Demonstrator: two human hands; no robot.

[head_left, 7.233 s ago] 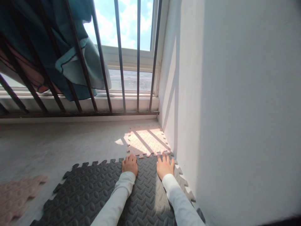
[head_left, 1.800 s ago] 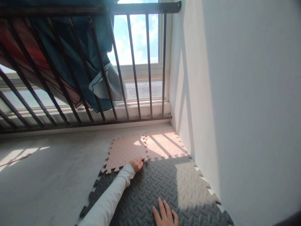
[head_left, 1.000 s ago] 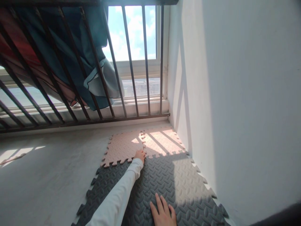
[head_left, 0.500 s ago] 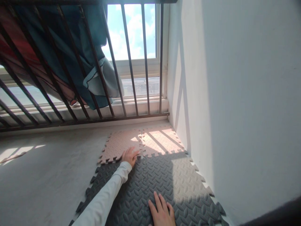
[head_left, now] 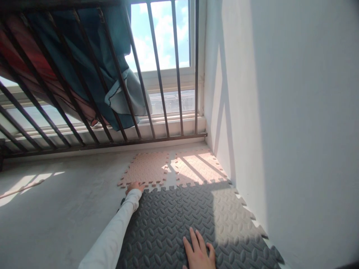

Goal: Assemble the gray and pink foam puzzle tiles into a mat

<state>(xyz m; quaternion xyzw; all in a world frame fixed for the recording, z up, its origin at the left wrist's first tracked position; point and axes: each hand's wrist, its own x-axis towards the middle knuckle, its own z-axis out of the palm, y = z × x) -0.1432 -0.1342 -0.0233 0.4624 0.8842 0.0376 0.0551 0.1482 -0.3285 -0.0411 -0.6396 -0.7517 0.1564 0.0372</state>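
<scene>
My left hand [head_left: 135, 186] is at the near left corner of a pink foam mat tile [head_left: 147, 167], its fingers closed over the toothed edge; the fingertips are partly hidden. That tile lies apart from a second pink foam mat tile [head_left: 198, 168] on its right, with a strip of floor between them. A narrow gap also separates it from the dark grey foam mat [head_left: 165, 216], whose diamond-plate texture fills the foreground. Flat on this dark mat, near its seam, rests my right hand [head_left: 198, 251] with fingers spread and nothing in it.
A white wall [head_left: 297, 130] rises along the mats' right side. Beyond the pink tiles runs a dark metal railing [head_left: 157, 140] before a window, with dark blue and red fabric [head_left: 92, 74] hanging behind the bars. Grey floor [head_left: 61, 216] extends to the left, with a thin strip [head_left: 22, 188] on it.
The left pink tile has come away from the right pink tile and the dark mat, shifting left. My left hand has moved left along its near edge. My right hand stays on the dark mat.
</scene>
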